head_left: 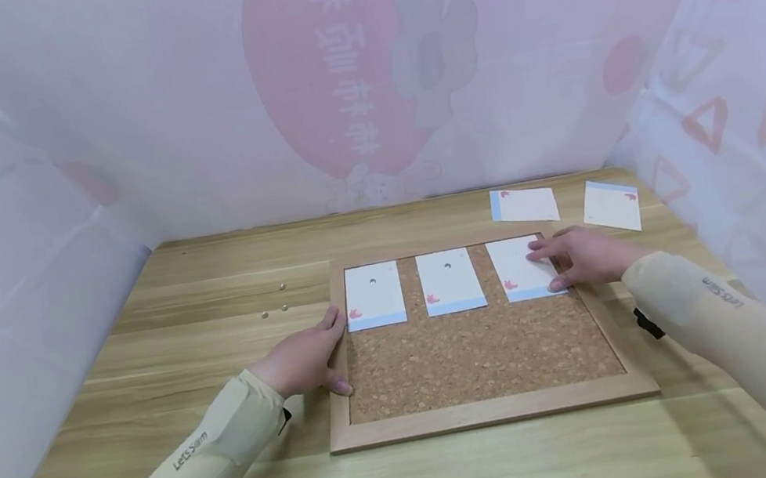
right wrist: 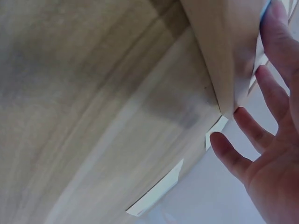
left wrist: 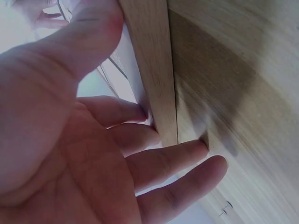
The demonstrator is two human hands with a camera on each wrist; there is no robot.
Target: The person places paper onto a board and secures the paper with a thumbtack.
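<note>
A wood-framed cork board (head_left: 482,362) lies on the table, with three white cards in a row along its upper half. The left card (head_left: 376,303) and the middle card (head_left: 451,290) each bear a small silver pushpin. At the right end lies a card (head_left: 517,267) with no pin showing. My right hand (head_left: 583,255) rests its fingertips and thumb on that card, beside the frame's right side. My left hand (head_left: 300,359) touches the board's left side, fingers extended along the wooden frame (left wrist: 152,60) and thumb near its upper face.
Several loose silver pins (head_left: 284,308) lie on the table left of the board. Behind it at the right are two more cards, a flat one (head_left: 524,205) and a slanted one (head_left: 611,205). A printed white and pink backdrop (head_left: 201,133) encloses the table's back and sides.
</note>
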